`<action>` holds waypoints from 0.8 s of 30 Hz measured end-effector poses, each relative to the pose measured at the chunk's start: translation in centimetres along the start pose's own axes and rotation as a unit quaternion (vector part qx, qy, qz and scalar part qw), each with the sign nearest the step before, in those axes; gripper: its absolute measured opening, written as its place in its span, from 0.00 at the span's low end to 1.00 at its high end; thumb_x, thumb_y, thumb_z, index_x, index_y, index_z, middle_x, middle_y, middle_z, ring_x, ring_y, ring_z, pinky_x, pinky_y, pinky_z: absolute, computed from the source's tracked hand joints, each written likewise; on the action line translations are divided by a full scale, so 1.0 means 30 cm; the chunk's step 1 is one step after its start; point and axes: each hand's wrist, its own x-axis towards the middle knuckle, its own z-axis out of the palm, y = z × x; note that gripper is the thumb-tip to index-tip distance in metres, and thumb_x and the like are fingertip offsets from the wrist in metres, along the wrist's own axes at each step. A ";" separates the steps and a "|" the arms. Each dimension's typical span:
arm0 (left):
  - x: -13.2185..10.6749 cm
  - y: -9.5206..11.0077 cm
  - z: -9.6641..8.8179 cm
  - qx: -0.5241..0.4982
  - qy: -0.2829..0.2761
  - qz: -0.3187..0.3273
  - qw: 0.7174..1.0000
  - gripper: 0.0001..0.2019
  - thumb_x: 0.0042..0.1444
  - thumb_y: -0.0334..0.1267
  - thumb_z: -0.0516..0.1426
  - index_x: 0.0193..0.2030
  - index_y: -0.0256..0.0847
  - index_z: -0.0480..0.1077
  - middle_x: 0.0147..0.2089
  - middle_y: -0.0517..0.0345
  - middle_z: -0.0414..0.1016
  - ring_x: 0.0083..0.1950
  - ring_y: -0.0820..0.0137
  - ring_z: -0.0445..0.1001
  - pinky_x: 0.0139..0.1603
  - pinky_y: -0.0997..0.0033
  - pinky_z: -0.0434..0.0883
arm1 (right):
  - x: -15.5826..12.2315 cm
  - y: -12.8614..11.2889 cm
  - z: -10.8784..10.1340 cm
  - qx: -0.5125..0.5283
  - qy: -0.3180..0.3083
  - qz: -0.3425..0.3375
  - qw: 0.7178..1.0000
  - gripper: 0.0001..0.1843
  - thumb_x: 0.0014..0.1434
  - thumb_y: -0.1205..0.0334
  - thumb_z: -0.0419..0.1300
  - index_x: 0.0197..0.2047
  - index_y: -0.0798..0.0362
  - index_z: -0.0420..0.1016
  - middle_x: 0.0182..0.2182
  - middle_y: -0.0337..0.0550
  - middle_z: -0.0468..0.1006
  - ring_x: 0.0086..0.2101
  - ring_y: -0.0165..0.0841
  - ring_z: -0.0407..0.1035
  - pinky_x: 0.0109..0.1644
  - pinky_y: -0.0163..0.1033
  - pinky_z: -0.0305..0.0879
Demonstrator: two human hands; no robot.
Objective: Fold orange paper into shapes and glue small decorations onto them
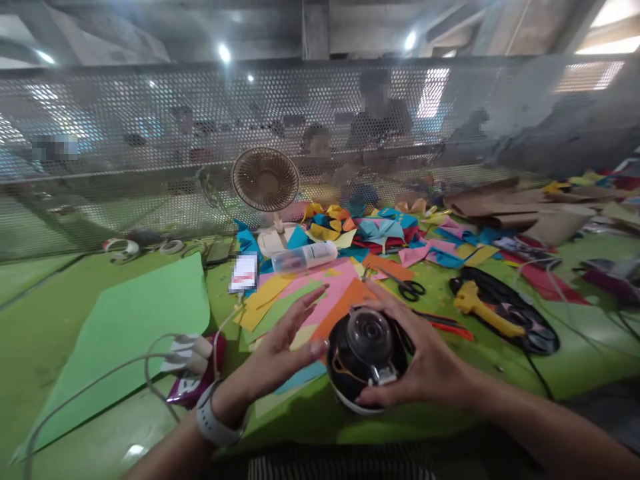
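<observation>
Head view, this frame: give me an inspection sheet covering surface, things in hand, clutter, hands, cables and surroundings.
Surface: green table, largely covered with paper.
Things in hand: round black dome-shaped device with a clear centre, at the near edge.
Clutter: large green sheet, coloured paper pile, scissors, yellow-handled tool, clear bottle lying flat, small fan, tape rolls.
Hands: right hand grips the device; left hand open, thumb at its side; wristband on left wrist.
Cables: white plugs and cords near left; black cable right.
Surroundings: perforated metal screen; people seated behind it.
</observation>
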 end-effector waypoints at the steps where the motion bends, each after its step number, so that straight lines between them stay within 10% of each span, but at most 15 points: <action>1: -0.001 0.022 0.012 0.020 -0.012 0.011 1.000 0.37 0.55 0.54 0.57 0.68 0.49 0.49 0.71 0.54 0.47 0.70 0.54 0.47 0.67 0.47 0.51 | -0.005 0.000 0.009 -0.007 -0.001 0.001 1.000 0.61 0.37 0.50 0.73 0.68 0.43 0.44 0.56 0.50 0.68 0.54 0.49 0.64 0.56 0.54 0.65; 5: 0.022 0.104 0.082 0.050 -0.026 0.024 0.998 0.43 0.47 0.51 0.64 0.67 0.46 0.52 0.68 0.50 0.54 0.67 0.51 0.55 0.65 0.47 0.55 | -0.013 -0.001 0.012 -0.015 0.006 -0.001 1.000 0.62 0.37 0.48 0.72 0.68 0.43 0.41 0.54 0.51 0.69 0.52 0.50 0.67 0.53 0.54 0.67; 15: 0.095 0.139 0.124 -0.049 0.015 -0.007 0.999 0.23 0.63 0.54 0.46 0.54 0.41 0.68 0.52 0.54 0.74 0.53 0.61 0.71 0.54 0.60 0.70 | -0.015 -0.010 0.030 -0.036 0.050 0.001 0.998 0.64 0.36 0.50 0.73 0.69 0.44 0.38 0.57 0.51 0.66 0.54 0.49 0.64 0.56 0.53 0.65; 24: -0.032 -0.061 0.129 -0.005 -0.084 -0.033 0.996 0.56 0.43 0.55 0.65 0.70 0.50 0.31 0.71 0.48 0.46 0.69 0.49 0.48 0.66 0.46 0.54 | -0.076 0.077 0.031 -0.063 0.041 -0.024 0.997 0.61 0.36 0.42 0.71 0.67 0.45 0.44 0.60 0.56 0.61 0.58 0.56 0.57 0.57 0.61 0.60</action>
